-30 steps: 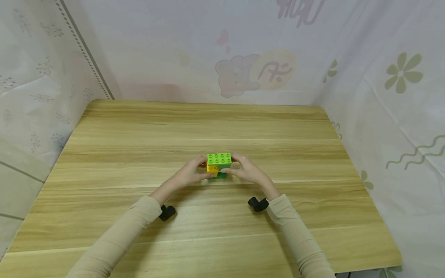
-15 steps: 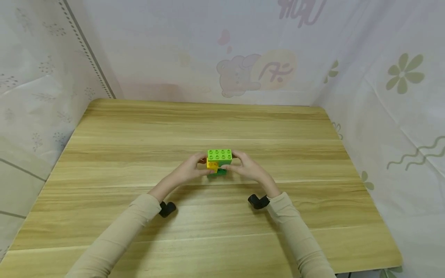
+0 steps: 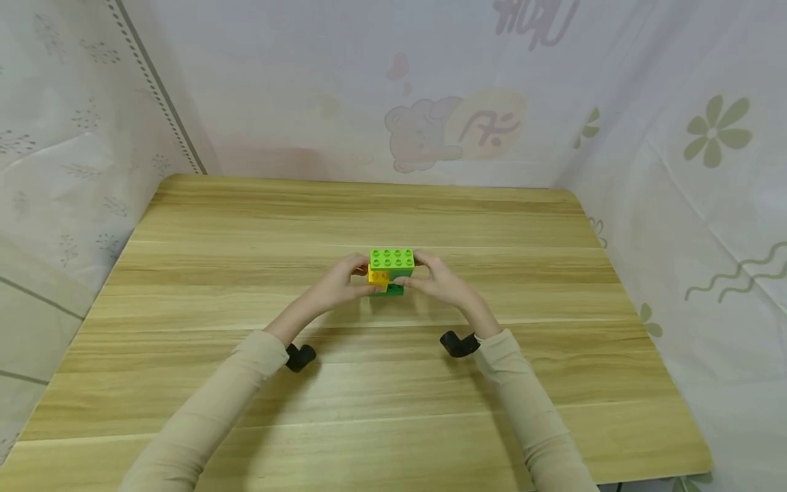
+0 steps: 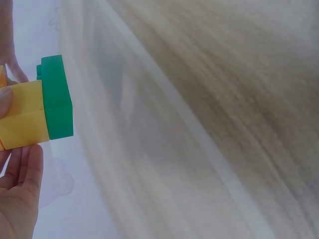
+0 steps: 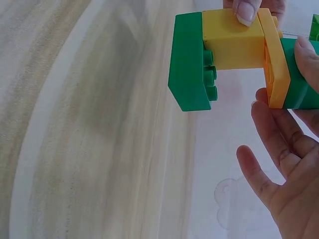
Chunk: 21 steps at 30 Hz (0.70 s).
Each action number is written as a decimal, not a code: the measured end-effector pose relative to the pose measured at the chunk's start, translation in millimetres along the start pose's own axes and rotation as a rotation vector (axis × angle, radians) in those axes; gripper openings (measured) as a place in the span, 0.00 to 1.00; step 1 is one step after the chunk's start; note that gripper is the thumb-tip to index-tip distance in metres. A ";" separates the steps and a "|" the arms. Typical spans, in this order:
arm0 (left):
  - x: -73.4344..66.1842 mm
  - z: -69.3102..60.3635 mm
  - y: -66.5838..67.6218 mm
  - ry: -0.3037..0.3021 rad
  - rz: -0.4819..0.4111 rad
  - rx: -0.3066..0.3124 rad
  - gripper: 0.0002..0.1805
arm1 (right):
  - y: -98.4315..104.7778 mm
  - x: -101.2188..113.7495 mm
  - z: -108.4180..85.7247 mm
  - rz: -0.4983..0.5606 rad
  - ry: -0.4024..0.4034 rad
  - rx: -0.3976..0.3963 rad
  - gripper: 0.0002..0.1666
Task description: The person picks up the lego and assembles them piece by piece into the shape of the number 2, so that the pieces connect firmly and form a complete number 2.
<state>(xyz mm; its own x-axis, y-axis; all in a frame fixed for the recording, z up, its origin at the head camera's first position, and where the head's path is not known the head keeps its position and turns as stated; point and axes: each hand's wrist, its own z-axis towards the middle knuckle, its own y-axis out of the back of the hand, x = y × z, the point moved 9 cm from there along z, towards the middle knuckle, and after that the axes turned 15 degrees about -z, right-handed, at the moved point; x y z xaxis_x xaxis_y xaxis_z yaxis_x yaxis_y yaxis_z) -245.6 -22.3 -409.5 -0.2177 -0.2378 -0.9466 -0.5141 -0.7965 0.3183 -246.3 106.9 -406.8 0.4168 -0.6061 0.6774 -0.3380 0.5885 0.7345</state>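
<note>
A stack of toy building bricks is held between both hands above the table. Its top is a light green studded brick (image 3: 391, 258). Under it, the right wrist view shows an upper dark green brick (image 5: 298, 87), a thin orange brick (image 5: 275, 59), a yellow brick (image 5: 232, 42) and a bottom dark green brick (image 5: 187, 64). A gap lies beside the yellow brick. My left hand (image 3: 341, 281) pinches the yellow part from the left, thumb in front. From the right, my right hand (image 3: 447, 283) grips the upper dark green brick between thumb and fingers; its little finger stands away.
A wood-grain table (image 3: 369, 410) lies beneath the hands. Patterned pale cloth (image 3: 277, 89) hangs behind it and at both sides. A black wrist mount (image 3: 300, 357) sits at the left cuff, and another black mount (image 3: 458, 344) at the right.
Both hands and the brick stack have moved upward in the head view, away from the body, and slightly right. The grip of each hand looks the same.
</note>
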 end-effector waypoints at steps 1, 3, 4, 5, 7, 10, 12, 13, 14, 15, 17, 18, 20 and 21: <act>-0.2 0.4 0.2 0.002 0.002 0.000 0.21 | 0.9 0.2 0.7 -0.001 0.001 -0.002 0.22; -0.9 1.0 0.8 0.002 0.008 0.002 0.21 | 2.1 0.6 1.5 -0.008 0.004 -0.002 0.22; -1.3 1.3 1.1 0.002 0.012 0.002 0.21 | 2.9 0.9 1.9 -0.010 0.003 -0.002 0.22; -1.8 1.8 1.4 0.001 0.011 0.002 0.21 | 3.7 1.5 2.3 -0.014 0.004 -0.004 0.22; -3.0 2.8 2.0 -0.006 0.014 0.000 0.21 | 5.5 2.2 3.1 -0.020 0.001 -0.006 0.23; -4.5 4.1 3.9 -0.014 0.019 -0.011 0.21 | 8.5 3.7 4.7 -0.028 0.001 -0.015 0.23; -5.3 4.8 5.0 -0.021 0.020 -0.016 0.21 | 10.1 4.6 5.6 -0.036 0.003 -0.019 0.23; -5.5 5.0 5.6 -0.019 0.019 -0.019 0.21 | 10.9 4.8 6.0 -0.039 0.003 -0.020 0.23; -6.0 5.1 6.2 -0.020 0.020 -0.021 0.21 | 11.4 4.9 6.3 -0.038 0.004 -0.021 0.22; -6.4 5.4 6.8 -0.019 0.017 -0.023 0.21 | 11.8 5.1 6.6 -0.039 0.006 -0.021 0.22; -7.7 5.7 7.7 -0.018 0.018 -0.027 0.22 | 13.0 5.7 6.9 -0.039 0.012 -0.024 0.22; -8.3 5.9 8.1 -0.018 0.016 -0.028 0.22 | 13.5 5.7 6.9 -0.037 0.014 -0.027 0.23; -9.4 6.4 8.9 -0.015 0.013 -0.031 0.22 | 14.5 6.3 6.9 -0.035 0.021 -0.029 0.24; -9.9 6.7 9.2 -0.014 0.011 -0.033 0.22 | 15.1 6.9 7.0 -0.036 0.026 -0.032 0.24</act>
<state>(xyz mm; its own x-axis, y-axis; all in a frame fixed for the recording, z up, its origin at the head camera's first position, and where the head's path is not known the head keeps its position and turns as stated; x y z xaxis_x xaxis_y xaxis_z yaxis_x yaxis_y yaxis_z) -253.7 -23.6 -396.9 -0.2352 -0.2386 -0.9422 -0.4843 -0.8117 0.3265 -254.4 107.8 -390.7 0.4499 -0.6137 0.6488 -0.2952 0.5835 0.7566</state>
